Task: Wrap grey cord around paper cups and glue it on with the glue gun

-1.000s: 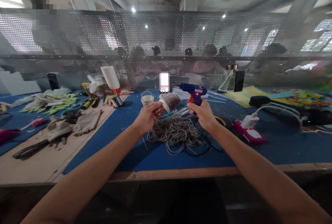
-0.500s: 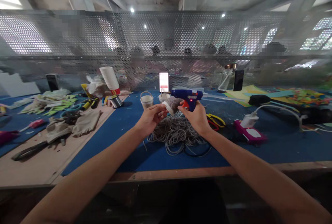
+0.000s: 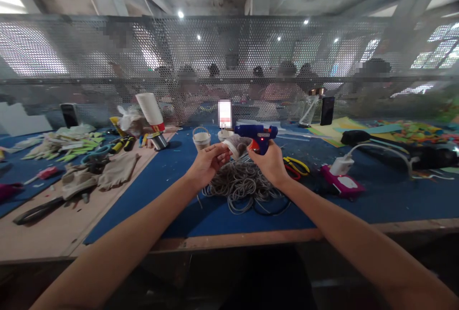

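My left hand (image 3: 211,160) is closed on the white rim of a paper cup (image 3: 236,146), which lies tilted on its side and has grey cord around it. My right hand (image 3: 268,161) grips a blue hot glue gun (image 3: 255,131) with an orange trigger and a lit red light. Its nozzle points left, just above the cup. Beneath both hands spreads a tangled heap of grey cord (image 3: 247,185). Behind my left hand stands a small white cup with a handle (image 3: 201,138), and another white cup (image 3: 225,135) is partly hidden by the glue gun and the held cup.
Yellow-handled pliers (image 3: 297,166) lie right of the cord, near a magenta power socket (image 3: 342,183) with a white plug. Leftward are stacked paper cups (image 3: 149,109), work gloves (image 3: 118,171) and green scraps. A perforated metal screen (image 3: 229,51) closes off the back, with people beyond it.
The whole view has shifted slightly, so everything appears a little further left. Both hands keep their hold on the paper cup and the glue gun, almost unmoved relative to each other.
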Motion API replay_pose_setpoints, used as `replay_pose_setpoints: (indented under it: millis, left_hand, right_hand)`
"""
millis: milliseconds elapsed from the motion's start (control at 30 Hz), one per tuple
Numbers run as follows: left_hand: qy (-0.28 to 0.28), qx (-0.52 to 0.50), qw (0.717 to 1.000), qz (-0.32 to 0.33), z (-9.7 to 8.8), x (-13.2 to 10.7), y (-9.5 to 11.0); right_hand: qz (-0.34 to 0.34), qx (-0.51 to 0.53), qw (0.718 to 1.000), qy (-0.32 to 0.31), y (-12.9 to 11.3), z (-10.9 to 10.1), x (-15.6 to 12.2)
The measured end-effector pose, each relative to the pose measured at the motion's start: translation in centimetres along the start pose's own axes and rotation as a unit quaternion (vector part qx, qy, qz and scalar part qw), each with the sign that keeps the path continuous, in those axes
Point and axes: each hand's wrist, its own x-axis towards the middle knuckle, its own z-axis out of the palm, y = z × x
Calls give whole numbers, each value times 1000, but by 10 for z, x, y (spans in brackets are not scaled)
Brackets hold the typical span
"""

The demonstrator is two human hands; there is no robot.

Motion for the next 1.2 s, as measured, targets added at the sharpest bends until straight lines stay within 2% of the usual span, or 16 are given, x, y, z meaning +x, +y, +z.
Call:
replay_pose_setpoints:
  millis: [167,400,767,833,1067,1200]
  left_hand:
    - [36,-29,999,6,-6,6,8]
    - [53,-47,997,14,-10,10,15]
    - [51,-56,996,36,-17,14,21]
    - [53,-57,996,41,-18,14,22]
    - [51,-58,996,48,-18,12,27]
    - [47,-58,996,55,-20,14,26]
  right_hand:
    - [17,6,1000,-14,5,0,1]
    - [20,35,999,-18,0,-3,3]
    - [47,207,964,-160,-15,-8,-6]
    - [39,197,967,-158,-13,-6,-7]
    - [4,58,991,-119,1,-3,-5]
    - [-10,53,992,-113,1,-2,-5]
